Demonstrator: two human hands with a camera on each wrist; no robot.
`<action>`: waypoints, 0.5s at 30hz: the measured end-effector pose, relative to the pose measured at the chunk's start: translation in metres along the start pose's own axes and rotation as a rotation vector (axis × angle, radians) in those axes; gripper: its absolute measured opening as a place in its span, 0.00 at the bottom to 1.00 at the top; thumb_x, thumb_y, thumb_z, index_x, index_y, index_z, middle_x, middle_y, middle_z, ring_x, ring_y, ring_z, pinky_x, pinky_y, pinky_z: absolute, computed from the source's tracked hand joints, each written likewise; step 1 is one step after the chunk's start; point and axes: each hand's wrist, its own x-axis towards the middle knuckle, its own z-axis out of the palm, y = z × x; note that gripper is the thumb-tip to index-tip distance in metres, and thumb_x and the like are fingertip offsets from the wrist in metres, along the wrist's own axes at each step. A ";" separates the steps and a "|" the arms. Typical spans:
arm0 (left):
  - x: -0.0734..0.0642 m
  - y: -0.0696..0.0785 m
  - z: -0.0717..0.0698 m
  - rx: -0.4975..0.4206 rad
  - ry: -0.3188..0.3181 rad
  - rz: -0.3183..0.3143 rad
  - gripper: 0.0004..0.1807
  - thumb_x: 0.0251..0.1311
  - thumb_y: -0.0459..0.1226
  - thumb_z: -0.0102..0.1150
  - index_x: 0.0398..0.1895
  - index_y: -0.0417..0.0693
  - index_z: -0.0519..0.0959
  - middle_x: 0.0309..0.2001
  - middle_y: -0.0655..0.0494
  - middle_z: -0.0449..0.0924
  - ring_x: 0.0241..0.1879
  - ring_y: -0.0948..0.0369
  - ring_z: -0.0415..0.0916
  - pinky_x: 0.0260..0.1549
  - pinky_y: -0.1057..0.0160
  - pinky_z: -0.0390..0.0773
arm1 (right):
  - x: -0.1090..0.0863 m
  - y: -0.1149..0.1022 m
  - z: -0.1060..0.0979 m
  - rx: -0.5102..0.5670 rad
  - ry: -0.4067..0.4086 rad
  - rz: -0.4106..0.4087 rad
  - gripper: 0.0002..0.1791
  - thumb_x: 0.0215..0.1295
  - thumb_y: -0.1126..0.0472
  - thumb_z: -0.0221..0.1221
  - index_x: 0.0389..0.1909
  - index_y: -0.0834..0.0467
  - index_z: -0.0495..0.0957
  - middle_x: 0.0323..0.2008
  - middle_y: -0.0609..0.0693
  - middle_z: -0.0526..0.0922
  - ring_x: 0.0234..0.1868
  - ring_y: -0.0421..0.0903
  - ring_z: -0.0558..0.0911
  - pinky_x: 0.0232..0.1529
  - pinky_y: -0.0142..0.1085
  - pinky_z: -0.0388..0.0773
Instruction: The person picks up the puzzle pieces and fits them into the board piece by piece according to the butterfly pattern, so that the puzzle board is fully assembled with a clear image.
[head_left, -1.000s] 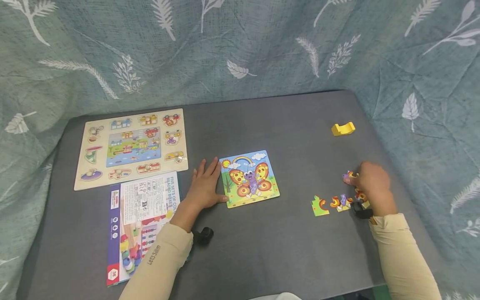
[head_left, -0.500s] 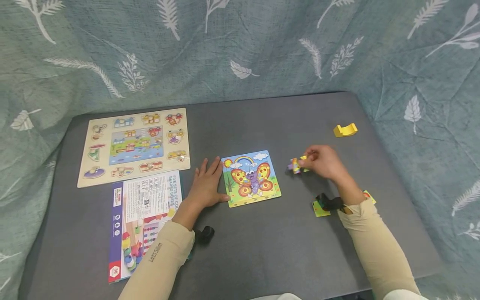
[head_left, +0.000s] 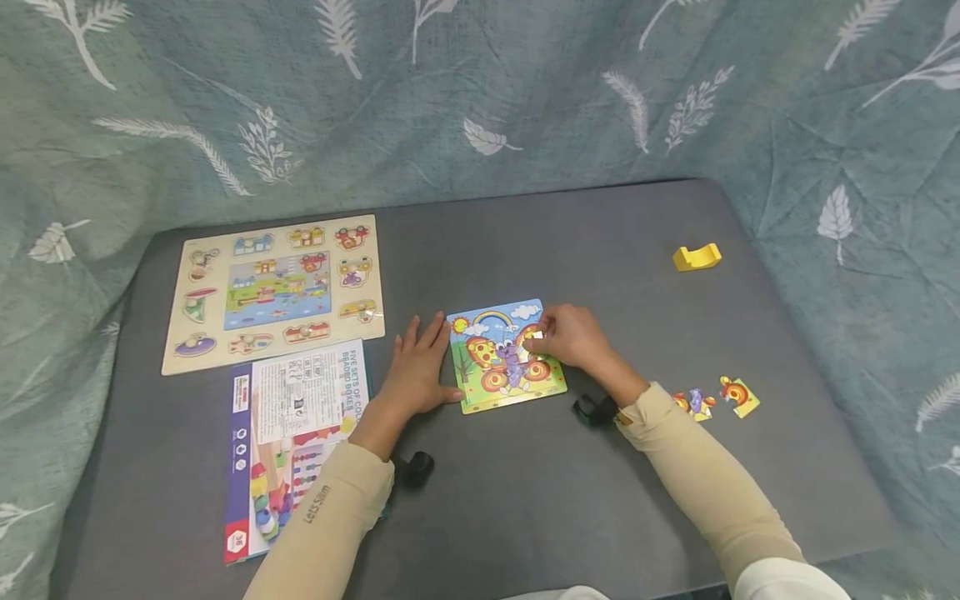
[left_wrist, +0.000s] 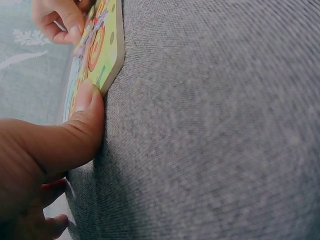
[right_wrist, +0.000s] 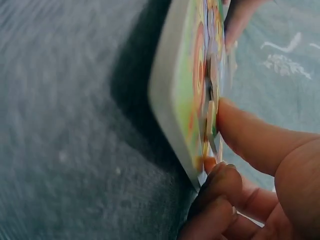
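The square butterfly puzzle board (head_left: 517, 399) lies flat near the middle of the table. My left hand (head_left: 414, 375) rests along its left side with fingers spread. Its thumb (left_wrist: 87, 107) presses the board's lower left corner. At the board's right side, my right hand (head_left: 573, 337) pinches a puzzle piece (right_wrist: 212, 122) between thumb and fingers, low over the butterfly's right wing. The fingers partly cover this piece. Two more pieces, one with purple (head_left: 697, 402) and one with orange rings (head_left: 739, 395), lie to the right, beside the right sleeve.
A yellow curved block (head_left: 697, 257) sits at the far right. To the left lie a wooden peg puzzle (head_left: 174, 333) with vehicle shapes and a beaded-box package (head_left: 300, 400) overlapping the left forearm's path. A leaf-patterned cloth (head_left: 420, 100) hangs behind the table.
My right hand has carried the puzzle piece from the loose pieces on the right, across the table, to the board's right wing. The left hand has stayed at the board.
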 end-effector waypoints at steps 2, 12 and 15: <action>0.000 0.000 -0.001 -0.001 -0.001 -0.004 0.60 0.45 0.48 0.74 0.76 0.43 0.47 0.78 0.47 0.40 0.76 0.42 0.30 0.71 0.38 0.41 | 0.001 0.000 -0.001 0.000 -0.006 -0.004 0.16 0.50 0.50 0.71 0.25 0.57 0.77 0.21 0.49 0.77 0.22 0.44 0.72 0.24 0.33 0.65; -0.001 0.000 -0.002 -0.015 -0.009 -0.010 0.60 0.46 0.48 0.74 0.76 0.44 0.46 0.78 0.48 0.40 0.76 0.43 0.30 0.71 0.38 0.40 | 0.001 -0.003 -0.002 -0.018 0.019 -0.002 0.22 0.49 0.50 0.72 0.31 0.58 0.70 0.21 0.48 0.72 0.21 0.44 0.69 0.23 0.34 0.62; -0.001 0.000 -0.002 -0.020 -0.009 -0.010 0.60 0.46 0.48 0.74 0.76 0.43 0.46 0.78 0.48 0.39 0.76 0.43 0.29 0.71 0.38 0.39 | 0.002 -0.003 0.001 0.008 0.032 -0.003 0.22 0.50 0.51 0.71 0.31 0.57 0.68 0.21 0.48 0.70 0.21 0.44 0.67 0.23 0.34 0.61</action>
